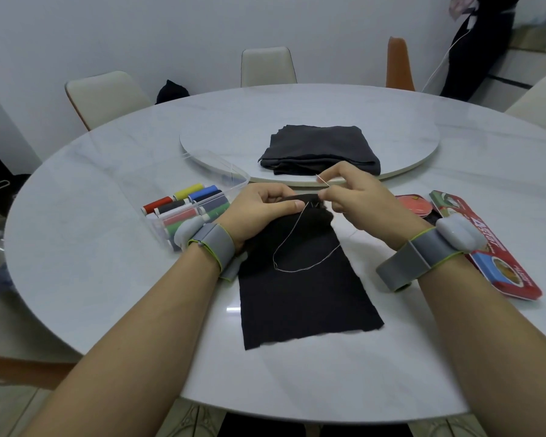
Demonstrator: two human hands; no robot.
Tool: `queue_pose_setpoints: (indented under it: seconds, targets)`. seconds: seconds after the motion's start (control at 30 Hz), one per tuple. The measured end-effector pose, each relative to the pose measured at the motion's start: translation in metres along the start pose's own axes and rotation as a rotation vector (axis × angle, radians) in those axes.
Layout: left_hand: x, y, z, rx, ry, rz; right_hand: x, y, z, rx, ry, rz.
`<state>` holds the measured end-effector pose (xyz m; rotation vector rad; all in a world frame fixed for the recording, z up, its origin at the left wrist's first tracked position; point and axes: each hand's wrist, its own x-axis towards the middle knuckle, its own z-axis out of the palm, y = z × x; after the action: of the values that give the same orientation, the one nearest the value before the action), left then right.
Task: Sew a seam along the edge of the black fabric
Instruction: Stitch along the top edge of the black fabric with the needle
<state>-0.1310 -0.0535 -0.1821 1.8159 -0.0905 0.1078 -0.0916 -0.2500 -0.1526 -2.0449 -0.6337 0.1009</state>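
Black rectangular cloth piece (300, 294) lies flat on the round white marble-look table (108, 247), its near edge toward the person. Its far edge is lifted & bunched between both hands. L hand (262, 209) grips that bunched edge, fingers curled over it, thumb pressed along the top. R hand (356, 197) is just beside it, thumb & forefinger pinching a thin metal needle (322, 180) that points up & away from the cloth edge; its other fingers are loosely curled. Light grey thread (297, 268) runs from the held edge, loops down over the cloth & back up toward R hand. Both wrists carry grey straps (208, 244) w/ white pods. Clear plastic box of coloured thread spools (186, 209) sits just left of L wrist. Red printed tin (498, 266) lies right of R wrist. Beyond the hands, a folded stack of dark fabric (319, 149) rests on a white round turntable (407, 143) at table centre. Pale chairs (267, 66) stand at the far side.
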Motion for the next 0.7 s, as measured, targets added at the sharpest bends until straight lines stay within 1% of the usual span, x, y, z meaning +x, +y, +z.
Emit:
queue_pose_setpoints:
  seconds: [0.07,0.17,0.27,0.43,0.53,0.7]
  targets:
    - [0.0,0.0006,0.0004,0.01,-0.004,0.006,-0.0005,-0.0016,-0.0017,0.053,-0.037,0.014]
    - [0.0003,0.0005,0.0004,0.016,-0.001,0.025,-0.0018,-0.0045,0.0,-0.014,-0.088,-0.021]
    - [0.0005,-0.0002,0.0001,0.001,-0.011,0.041,-0.0016,-0.0036,0.0041,-0.085,-0.158,-0.008]
    - [0.0002,-0.0002,0.0002,0.008,-0.032,0.037,-0.0022,-0.0031,0.0044,-0.072,-0.267,0.046]
    - [-0.0018,0.002,-0.0005,-0.022,-0.048,0.015,-0.0034,-0.0045,0.0035,-0.062,-0.301,0.066]
    - [-0.0036,0.0047,-0.0005,-0.032,-0.049,0.011,-0.0059,-0.0052,0.0004,-0.113,-0.304,0.067]
